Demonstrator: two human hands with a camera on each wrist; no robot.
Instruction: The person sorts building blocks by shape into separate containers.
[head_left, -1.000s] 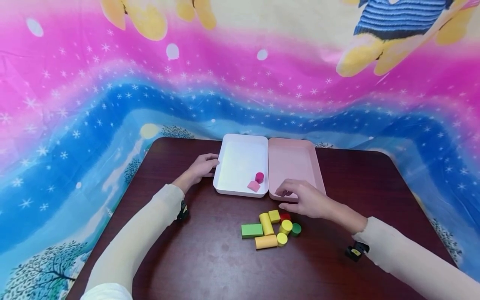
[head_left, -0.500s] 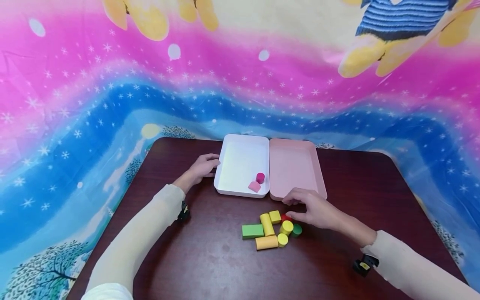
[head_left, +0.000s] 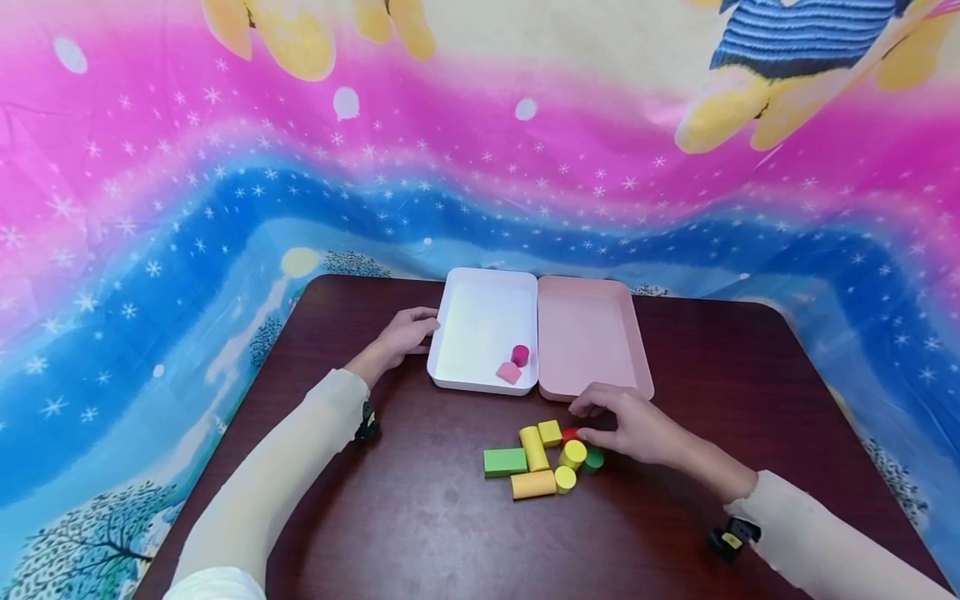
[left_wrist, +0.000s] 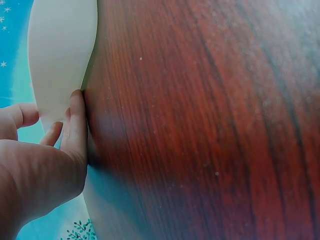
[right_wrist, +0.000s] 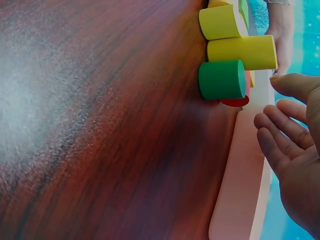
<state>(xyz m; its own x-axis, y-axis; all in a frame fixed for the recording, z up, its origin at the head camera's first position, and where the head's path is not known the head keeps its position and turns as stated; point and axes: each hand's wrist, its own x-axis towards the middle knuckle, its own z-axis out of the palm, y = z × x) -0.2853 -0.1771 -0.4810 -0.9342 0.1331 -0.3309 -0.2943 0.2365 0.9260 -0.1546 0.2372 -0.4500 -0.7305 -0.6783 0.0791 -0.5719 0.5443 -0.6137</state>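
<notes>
My left hand (head_left: 405, 335) rests against the left side of the white tray (head_left: 480, 308); in the left wrist view its straight fingers (left_wrist: 77, 125) touch the tray's outer wall. Inside that tray lie a crimson cylinder (head_left: 520, 356) and a pink block (head_left: 509, 372). Thumb and fingers apart, my right hand (head_left: 637, 427) hovers by a red block (head_left: 570, 433), which it partly hides. The right wrist view shows nothing in its grasp. Around the red block are a yellow cube (head_left: 550, 432), a tall yellow cylinder (head_left: 573, 454) and a green cylinder (head_left: 593, 461).
A pink tray (head_left: 581, 312) stands against the white one's right side. Nearer on the dark wooden table (head_left: 420, 533) lie a green rectangular block (head_left: 505, 462), a yellow cylinder (head_left: 534, 448), an orange cylinder (head_left: 533, 485) and a short yellow cylinder (head_left: 566, 479). A printed cloth (head_left: 480, 192) hangs behind.
From over the pink tray's near edge, my right hand has moved right and toward me, down beside the red block. My left hand and the blocks stay put.
</notes>
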